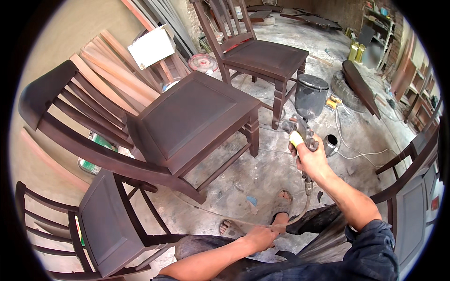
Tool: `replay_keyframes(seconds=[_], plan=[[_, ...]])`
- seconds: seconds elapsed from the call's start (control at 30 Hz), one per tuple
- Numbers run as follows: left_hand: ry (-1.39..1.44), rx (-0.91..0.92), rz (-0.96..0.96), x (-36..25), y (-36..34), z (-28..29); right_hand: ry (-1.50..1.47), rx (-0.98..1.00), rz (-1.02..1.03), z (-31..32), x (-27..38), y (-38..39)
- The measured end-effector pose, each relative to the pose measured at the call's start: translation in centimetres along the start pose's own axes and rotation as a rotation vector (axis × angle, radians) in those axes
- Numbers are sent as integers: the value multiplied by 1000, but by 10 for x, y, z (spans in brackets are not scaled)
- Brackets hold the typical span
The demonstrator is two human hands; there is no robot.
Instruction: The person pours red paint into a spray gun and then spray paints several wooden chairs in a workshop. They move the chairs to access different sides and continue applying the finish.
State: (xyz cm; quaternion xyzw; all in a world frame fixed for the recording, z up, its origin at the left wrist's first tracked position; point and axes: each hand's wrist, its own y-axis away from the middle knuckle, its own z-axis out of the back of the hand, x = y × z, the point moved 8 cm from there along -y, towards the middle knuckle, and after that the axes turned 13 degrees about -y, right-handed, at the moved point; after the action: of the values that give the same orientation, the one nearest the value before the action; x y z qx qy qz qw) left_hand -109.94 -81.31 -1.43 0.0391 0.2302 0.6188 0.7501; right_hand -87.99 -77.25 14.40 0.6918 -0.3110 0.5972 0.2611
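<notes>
My right hand (pixel 310 155) grips a dark spray gun (pixel 295 125), with a yellowish part at my thumb and a hose (pixel 307 201) running down from its handle. Low in the view, my left hand (pixel 261 236) has its fingers closed around that hose. Left of the gun stands a dark brown wooden chair (pixel 187 114) with a slatted back and panelled seat. Behind it is a second dark chair (pixel 260 58). A black bucket (pixel 309 93) and an open metal cup (pixel 331 146) stand beyond my right hand. My sandalled feet are below.
A darker chair (pixel 110 222) lies at lower left, more furniture (pixel 408 215) at right. Pale boards (pixel 112 65) lean on the left wall. A tyre (pixel 347 93) with a dark board, yellow cans (pixel 357 51), a shelf and white cords are at the back right.
</notes>
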Motion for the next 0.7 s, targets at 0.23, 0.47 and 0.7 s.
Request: replay_keyframes(seconds=[0.23,0.47,0.7], plan=[[83,102,53,2,-3,-26,10,19,-10,-15,9,6],[55,169,78,2,-1,-42,50,220,-60,-66,-3,52],[67,423,42,-13,16,-44,-28,371,-151,-112,-6,94]])
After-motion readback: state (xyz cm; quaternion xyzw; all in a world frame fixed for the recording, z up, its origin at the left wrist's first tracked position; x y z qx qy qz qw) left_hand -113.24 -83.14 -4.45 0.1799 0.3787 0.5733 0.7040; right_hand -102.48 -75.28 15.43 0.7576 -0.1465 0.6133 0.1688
